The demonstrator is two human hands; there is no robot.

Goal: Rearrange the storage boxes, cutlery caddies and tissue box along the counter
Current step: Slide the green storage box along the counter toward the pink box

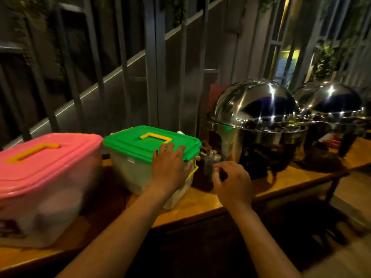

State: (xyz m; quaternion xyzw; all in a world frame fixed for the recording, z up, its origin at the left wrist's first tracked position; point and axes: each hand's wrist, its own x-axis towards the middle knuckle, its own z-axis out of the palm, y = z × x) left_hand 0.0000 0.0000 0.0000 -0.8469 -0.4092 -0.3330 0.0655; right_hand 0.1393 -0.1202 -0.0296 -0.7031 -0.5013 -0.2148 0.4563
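A clear storage box with a green lid (pixel 140 145) and yellow handle stands mid-counter. My left hand (pixel 168 163) presses on its near right corner, fingers spread over lid and side. To its left sits a bigger box with a pink lid (pixel 40 157). Wedged between the green-lidded box and a chafing dish is a dark cutlery caddy (pixel 204 173). My right hand (pixel 230 179) is curled at the caddy's near edge, fingers pinched on it. A white corner, perhaps the tissue box (pixel 180 133), shows behind the green lid.
Two steel dome-lidded chafing dishes (pixel 257 121) (pixel 335 109) stand on the right of the wooden counter (pixel 200 201). A wall of dark metal bars runs close behind everything. The counter's front edge is just under my forearms.
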